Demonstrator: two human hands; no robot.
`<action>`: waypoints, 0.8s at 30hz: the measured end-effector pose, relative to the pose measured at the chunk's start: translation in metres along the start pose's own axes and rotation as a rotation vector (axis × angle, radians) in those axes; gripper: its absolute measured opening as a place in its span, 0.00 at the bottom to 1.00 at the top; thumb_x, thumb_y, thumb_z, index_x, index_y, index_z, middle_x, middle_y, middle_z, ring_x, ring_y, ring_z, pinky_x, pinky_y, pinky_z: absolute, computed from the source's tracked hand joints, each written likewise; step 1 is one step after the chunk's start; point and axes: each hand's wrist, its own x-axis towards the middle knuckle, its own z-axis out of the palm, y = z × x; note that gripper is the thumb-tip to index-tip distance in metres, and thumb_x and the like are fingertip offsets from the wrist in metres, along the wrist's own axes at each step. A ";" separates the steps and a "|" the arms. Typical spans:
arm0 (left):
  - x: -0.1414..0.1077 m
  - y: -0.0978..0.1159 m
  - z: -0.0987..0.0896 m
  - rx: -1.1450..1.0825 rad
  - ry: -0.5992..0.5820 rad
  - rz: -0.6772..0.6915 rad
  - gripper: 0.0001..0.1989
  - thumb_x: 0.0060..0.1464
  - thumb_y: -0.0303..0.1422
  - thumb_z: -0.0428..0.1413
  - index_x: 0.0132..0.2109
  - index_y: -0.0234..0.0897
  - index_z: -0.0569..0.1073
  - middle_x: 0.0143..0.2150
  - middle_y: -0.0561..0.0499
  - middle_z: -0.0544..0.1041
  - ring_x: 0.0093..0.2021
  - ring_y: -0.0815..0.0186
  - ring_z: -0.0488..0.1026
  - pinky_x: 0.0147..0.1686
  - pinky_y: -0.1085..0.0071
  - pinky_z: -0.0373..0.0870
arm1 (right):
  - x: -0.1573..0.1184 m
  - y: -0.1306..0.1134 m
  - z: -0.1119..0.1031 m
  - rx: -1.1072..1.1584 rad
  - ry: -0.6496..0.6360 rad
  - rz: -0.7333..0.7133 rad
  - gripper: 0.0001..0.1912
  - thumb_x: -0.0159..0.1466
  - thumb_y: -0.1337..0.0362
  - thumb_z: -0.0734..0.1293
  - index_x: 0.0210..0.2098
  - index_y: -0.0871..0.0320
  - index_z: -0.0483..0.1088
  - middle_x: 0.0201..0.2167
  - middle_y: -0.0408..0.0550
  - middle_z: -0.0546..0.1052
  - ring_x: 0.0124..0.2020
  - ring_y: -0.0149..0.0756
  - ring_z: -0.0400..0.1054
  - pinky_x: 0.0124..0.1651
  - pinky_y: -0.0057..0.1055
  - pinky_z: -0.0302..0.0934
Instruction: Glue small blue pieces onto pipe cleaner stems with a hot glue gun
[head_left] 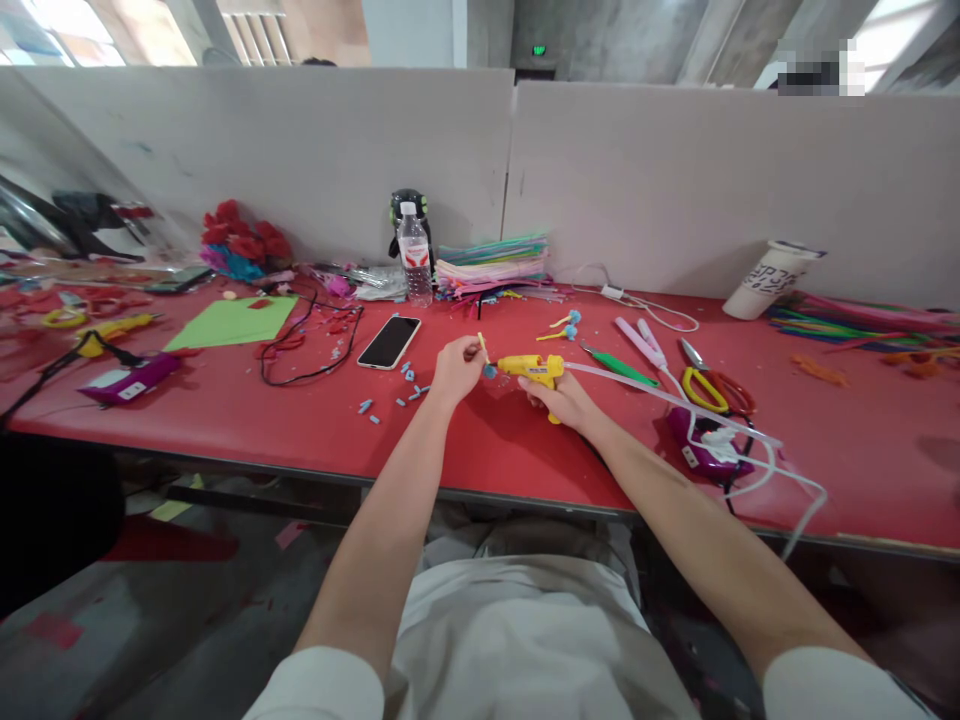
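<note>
My right hand (571,400) is wrapped round the grip of a yellow hot glue gun (534,366), and a long clear glue stick (660,400) trails from its back. The gun's tip points left at a small blue piece (490,371). Between the pinched fingers of my left hand (459,366) is a thin pale-yellow stem (481,345), with the blue piece close below it. I cannot tell whether the tip touches the piece. Cut blue bits (409,375) lie left of my left hand. Two finished-looking yellow stems with blue heads (570,325) rest behind the gun.
A phone (389,342), a water bottle (415,255) and bundled pipe cleaners (491,268) lie beyond my hands. To the right are a green-handled tool (621,368), a pink straightener-like tool (643,345), scissors (705,385), a purple box with cords (701,445) and a paper cup (771,282).
</note>
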 end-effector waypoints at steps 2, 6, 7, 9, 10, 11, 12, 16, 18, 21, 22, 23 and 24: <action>0.000 0.000 0.000 -0.003 -0.003 0.006 0.08 0.50 0.26 0.55 0.38 0.34 0.76 0.32 0.48 0.78 0.34 0.65 0.75 0.38 0.70 0.71 | 0.000 0.001 0.000 -0.014 0.004 -0.005 0.18 0.60 0.47 0.64 0.30 0.57 0.68 0.20 0.42 0.68 0.23 0.32 0.63 0.29 0.30 0.59; 0.000 0.000 0.000 0.002 0.002 0.017 0.07 0.50 0.26 0.55 0.36 0.34 0.76 0.32 0.48 0.78 0.33 0.66 0.75 0.38 0.70 0.71 | 0.001 0.001 0.000 -0.019 0.008 -0.015 0.18 0.60 0.47 0.63 0.27 0.56 0.67 0.19 0.42 0.67 0.23 0.32 0.62 0.29 0.30 0.59; 0.000 0.000 0.000 0.001 0.005 0.017 0.07 0.50 0.27 0.55 0.36 0.34 0.77 0.32 0.48 0.78 0.33 0.66 0.75 0.38 0.70 0.71 | 0.001 0.001 0.000 -0.019 0.007 -0.016 0.18 0.60 0.47 0.63 0.27 0.56 0.66 0.19 0.42 0.67 0.23 0.32 0.62 0.29 0.31 0.59; 0.000 0.000 0.000 -0.003 0.003 0.018 0.07 0.50 0.27 0.55 0.36 0.34 0.77 0.32 0.48 0.78 0.33 0.66 0.75 0.38 0.70 0.70 | 0.001 0.001 0.000 -0.014 0.004 -0.019 0.19 0.60 0.47 0.64 0.26 0.56 0.66 0.19 0.42 0.66 0.22 0.32 0.61 0.29 0.31 0.59; 0.000 -0.001 0.000 -0.004 0.001 0.019 0.07 0.50 0.27 0.55 0.36 0.34 0.77 0.32 0.49 0.78 0.33 0.66 0.75 0.38 0.71 0.70 | 0.000 0.001 0.000 -0.011 0.003 -0.018 0.19 0.60 0.47 0.64 0.25 0.56 0.65 0.19 0.42 0.66 0.22 0.32 0.61 0.29 0.31 0.59; 0.000 -0.001 0.000 -0.003 0.000 0.021 0.07 0.50 0.27 0.55 0.36 0.35 0.77 0.32 0.49 0.78 0.33 0.66 0.75 0.38 0.71 0.70 | 0.000 0.001 0.000 -0.009 0.005 -0.016 0.19 0.60 0.47 0.64 0.25 0.56 0.65 0.19 0.42 0.66 0.22 0.32 0.61 0.29 0.31 0.59; 0.000 -0.002 0.000 -0.001 0.000 0.023 0.07 0.50 0.28 0.55 0.36 0.35 0.77 0.32 0.49 0.78 0.33 0.66 0.75 0.38 0.71 0.70 | 0.000 0.001 0.000 -0.009 0.005 -0.013 0.19 0.60 0.46 0.64 0.26 0.56 0.65 0.19 0.42 0.66 0.22 0.32 0.61 0.28 0.31 0.58; 0.000 -0.003 0.001 0.010 0.001 0.029 0.07 0.50 0.27 0.54 0.36 0.34 0.76 0.31 0.49 0.78 0.33 0.66 0.75 0.37 0.71 0.70 | 0.000 0.002 0.000 -0.009 0.008 0.004 0.19 0.60 0.45 0.64 0.27 0.55 0.66 0.19 0.42 0.66 0.22 0.32 0.61 0.28 0.31 0.58; 0.000 -0.003 0.000 0.012 0.003 0.029 0.07 0.50 0.27 0.55 0.36 0.34 0.76 0.31 0.49 0.78 0.33 0.66 0.75 0.37 0.70 0.70 | 0.001 0.002 0.000 -0.006 0.004 0.007 0.19 0.60 0.45 0.64 0.28 0.55 0.66 0.19 0.42 0.66 0.22 0.32 0.60 0.27 0.31 0.58; 0.000 -0.003 0.000 0.007 0.006 0.019 0.06 0.50 0.27 0.55 0.36 0.35 0.76 0.33 0.48 0.79 0.34 0.65 0.76 0.39 0.69 0.70 | 0.001 0.003 0.000 0.006 0.006 0.004 0.19 0.60 0.46 0.64 0.27 0.55 0.66 0.19 0.41 0.66 0.22 0.32 0.60 0.27 0.31 0.57; 0.000 -0.003 0.000 0.004 0.009 0.016 0.06 0.50 0.27 0.55 0.36 0.35 0.76 0.33 0.48 0.79 0.35 0.65 0.76 0.39 0.69 0.71 | 0.001 0.004 0.000 0.012 0.009 0.001 0.19 0.60 0.46 0.64 0.27 0.55 0.66 0.19 0.41 0.66 0.21 0.32 0.60 0.27 0.31 0.57; 0.000 -0.003 0.000 0.000 0.011 0.013 0.06 0.50 0.27 0.55 0.36 0.35 0.76 0.34 0.47 0.79 0.35 0.65 0.76 0.40 0.69 0.71 | 0.001 0.004 0.000 0.015 0.011 -0.001 0.19 0.60 0.46 0.64 0.26 0.55 0.66 0.19 0.41 0.66 0.21 0.32 0.60 0.27 0.31 0.57; 0.000 -0.003 0.001 -0.003 0.015 0.010 0.06 0.50 0.27 0.55 0.36 0.35 0.76 0.34 0.47 0.79 0.35 0.64 0.76 0.40 0.68 0.71 | 0.001 0.005 0.000 0.016 0.012 -0.004 0.19 0.60 0.46 0.64 0.26 0.55 0.67 0.19 0.42 0.66 0.22 0.32 0.60 0.27 0.31 0.57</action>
